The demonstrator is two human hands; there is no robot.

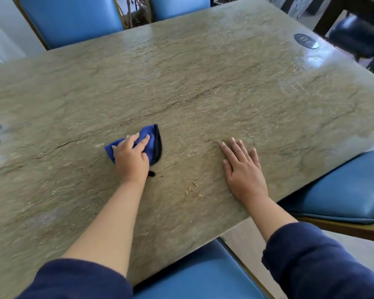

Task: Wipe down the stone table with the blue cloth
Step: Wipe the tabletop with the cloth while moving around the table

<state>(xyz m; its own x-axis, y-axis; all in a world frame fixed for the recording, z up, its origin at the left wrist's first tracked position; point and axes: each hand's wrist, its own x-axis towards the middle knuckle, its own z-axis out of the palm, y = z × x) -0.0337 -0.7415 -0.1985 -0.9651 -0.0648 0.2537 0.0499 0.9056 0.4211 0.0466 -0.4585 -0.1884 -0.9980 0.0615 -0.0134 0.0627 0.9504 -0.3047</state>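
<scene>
Blue cloth point(152, 141) bunched on the stone table point(203, 83) near its front edge, left hand point(131, 159) pressed on top with fingers curled into the fabric, right hand point(244, 171) flat beside it, fingers straight and released, yellow crumbs point(192, 189) between them.

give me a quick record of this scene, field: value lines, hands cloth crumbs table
left hand: presses on the blue cloth, fingers curled over it
right hand: flat on the stone table, fingers straight
crumbs: small yellow bits between the hands, nearer the person, not yet wiped
chairs: blue seats around the table
</scene>
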